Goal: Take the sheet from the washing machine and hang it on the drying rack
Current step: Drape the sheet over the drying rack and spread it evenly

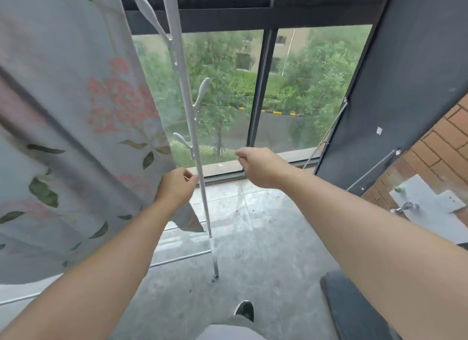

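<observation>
Two bare forearms reach up from the bottom corners of the frame, above a grey trouser leg and a dark shoe [244,310] at bottom centre. At the middle of the frame the left hand [176,185] has its fingers curled, thumb against forefinger, right at the hanging edge of the sheet [76,112] and just beside the white upright pole of the drying rack [188,104]; whether it actually pinches the fabric cannot be told. Right of centre, the right hand [258,166] is raised in the air with its fingers curled in, grasping nothing, apart from both pole and cloth. Pale with pink flowers and green leaves, the sheet drapes down the whole left side of the frame, its lower corner hanging near the rack's low horizontal rails [177,257]. Short white pegs branch off the pole. Below lies a grey tiled floor [253,238], with a dark mat [354,309] at lower right. Behind the pole, a dark-framed window [262,86] shows trees and a road. A dark panel [405,74] leans at upper right, beside a brick wall [450,137].
</observation>
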{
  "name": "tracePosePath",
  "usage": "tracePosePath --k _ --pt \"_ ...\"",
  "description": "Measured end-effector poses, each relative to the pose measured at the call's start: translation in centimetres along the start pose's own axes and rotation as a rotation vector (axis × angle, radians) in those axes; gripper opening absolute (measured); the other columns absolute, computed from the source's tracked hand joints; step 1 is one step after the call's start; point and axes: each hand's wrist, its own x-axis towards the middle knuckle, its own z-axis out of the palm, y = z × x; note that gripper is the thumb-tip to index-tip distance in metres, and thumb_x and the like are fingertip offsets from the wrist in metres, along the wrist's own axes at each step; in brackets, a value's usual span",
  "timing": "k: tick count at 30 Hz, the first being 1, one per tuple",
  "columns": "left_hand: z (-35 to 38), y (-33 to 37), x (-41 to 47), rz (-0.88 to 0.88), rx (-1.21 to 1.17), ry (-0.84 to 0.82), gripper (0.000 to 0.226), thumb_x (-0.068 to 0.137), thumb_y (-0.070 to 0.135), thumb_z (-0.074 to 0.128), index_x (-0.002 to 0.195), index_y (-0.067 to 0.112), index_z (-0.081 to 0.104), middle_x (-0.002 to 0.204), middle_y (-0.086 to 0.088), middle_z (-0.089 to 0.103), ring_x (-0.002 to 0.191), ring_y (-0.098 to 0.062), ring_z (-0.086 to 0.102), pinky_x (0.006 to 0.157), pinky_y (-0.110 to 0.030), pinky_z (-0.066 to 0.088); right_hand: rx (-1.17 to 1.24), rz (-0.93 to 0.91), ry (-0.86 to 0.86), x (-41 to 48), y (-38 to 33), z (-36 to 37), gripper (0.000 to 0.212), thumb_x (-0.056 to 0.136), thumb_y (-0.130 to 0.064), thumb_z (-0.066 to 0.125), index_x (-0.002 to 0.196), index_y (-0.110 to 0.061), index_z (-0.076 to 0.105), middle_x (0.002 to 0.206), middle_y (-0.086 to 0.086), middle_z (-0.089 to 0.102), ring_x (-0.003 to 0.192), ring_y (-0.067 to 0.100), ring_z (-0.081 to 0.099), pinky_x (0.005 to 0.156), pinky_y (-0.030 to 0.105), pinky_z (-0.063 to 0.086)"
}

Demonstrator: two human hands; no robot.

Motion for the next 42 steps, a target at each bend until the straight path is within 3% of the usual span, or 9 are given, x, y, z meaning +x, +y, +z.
tracePosePath --k 12,15,18,21,23,29,34,38,42 --pt "6.6 9.4 5.5 -0.242 0.059 0.078 0.021 0.092 0.037 0.054 0.086 0.024 0.069 0.075 0.004 0.071 0.077 -0.019 0.067 0.077 -0.038 0.056 -0.098 -0.371 -0.227 13.6 8.6 -4.7 0.043 0.102 -0.004 0.036 0.141 -0.015 0.052 0.137 0.008 0.059 0.124 0.029 0.054 0.098 0.036 0.049" --pt "7.2 11.2 5.8 -0.364 0.014 0.156 0.019 0.092 0.037 0.053 0.088 0.026 0.068 0.077 0.008 0.07 0.079 -0.017 0.068 0.08 -0.039 0.056 -0.18 -0.476 -0.268 17.9 9.5 -6.0 0.029 0.1 -0.001 0.037 0.098 -0.019 0.059 0.095 0.002 0.061 0.098 0.03 0.053 0.068 0.028 0.041" --pt "7.7 12.3 6.2 -0.47 -0.041 0.195 0.016 0.093 0.034 0.053 0.089 0.026 0.066 0.077 0.006 0.069 0.079 -0.017 0.068 0.077 -0.037 0.056 -0.218 -0.535 -0.326 21.5 8.9 -6.9 0.046 0.098 0.003 0.036 0.068 -0.031 0.027 0.07 -0.012 0.033 0.086 0.022 0.037 0.051 0.019 0.024" --pt "8.5 12.5 7.4 -0.562 -0.032 0.23 0.016 0.095 0.032 0.052 0.095 0.023 0.066 0.079 0.005 0.067 0.081 -0.014 0.064 0.064 -0.029 0.05 -0.274 -0.622 -0.402 24.8 7.2 -6.3 0.036 0.098 0.001 0.037 0.102 -0.021 0.065 0.104 0.0 0.065 0.104 0.031 0.056 0.076 0.028 0.05" --pt "9.2 12.3 8.0 -0.605 -0.037 0.221 0.016 0.096 0.03 0.051 0.097 0.022 0.066 0.082 0.006 0.064 0.074 -0.007 0.06 0.052 -0.021 0.042 -0.287 -0.656 -0.455 26.3 6.1 -5.6 0.04 0.098 -0.002 0.039 0.131 -0.01 0.061 0.13 0.011 0.064 0.118 0.034 0.058 0.095 0.038 0.052" --pt "11.7 10.6 13.6 -0.766 -0.203 0.221 0.024 0.094 0.033 0.056 0.114 0.019 0.062 0.089 0.012 0.063 0.084 -0.018 0.064 0.078 -0.036 0.057 -0.359 -0.817 -0.535 32.0 2.8 -2.9 0.045 0.095 -0.002 0.038 0.132 -0.016 0.059 0.127 0.008 0.063 0.115 0.031 0.059 0.088 0.031 0.047" --pt "10.8 11.5 19.0 -0.894 -0.357 0.284 0.033 0.094 0.035 0.056 0.123 0.02 0.057 0.097 0.01 0.062 0.091 -0.016 0.059 0.076 -0.027 0.043 -0.417 -0.862 -0.58 37.5 1.1 -1.8 0.032 0.089 -0.001 0.034 0.072 -0.026 0.044 0.079 0.001 0.048 0.079 0.024 0.041 0.057 0.029 0.037" --pt "10.2 10.0 22.1 -1.077 -0.412 0.318 0.042 0.094 0.036 0.056 0.131 0.018 0.053 0.12 0.0 0.063 0.102 -0.017 0.057 0.082 -0.026 0.039 -0.446 -0.985 -0.661 42.0 -0.8 -0.6 0.035 0.097 -0.006 0.037 0.109 -0.026 0.063 0.108 -0.003 0.063 0.1 0.026 0.058 0.078 0.031 0.052" --pt "10.1 9.7 23.7 -1.254 -0.484 0.42 0.05 0.093 0.035 0.056 0.138 0.016 0.047 0.127 -0.004 0.062 0.111 -0.021 0.058 0.084 -0.028 0.041 -0.514 -1.102 -0.731 44.7 -2.5 -0.1 0.04 0.102 -0.01 0.037 0.138 -0.012 0.054 0.138 0.007 0.058 0.125 0.029 0.054 0.096 0.034 0.047"
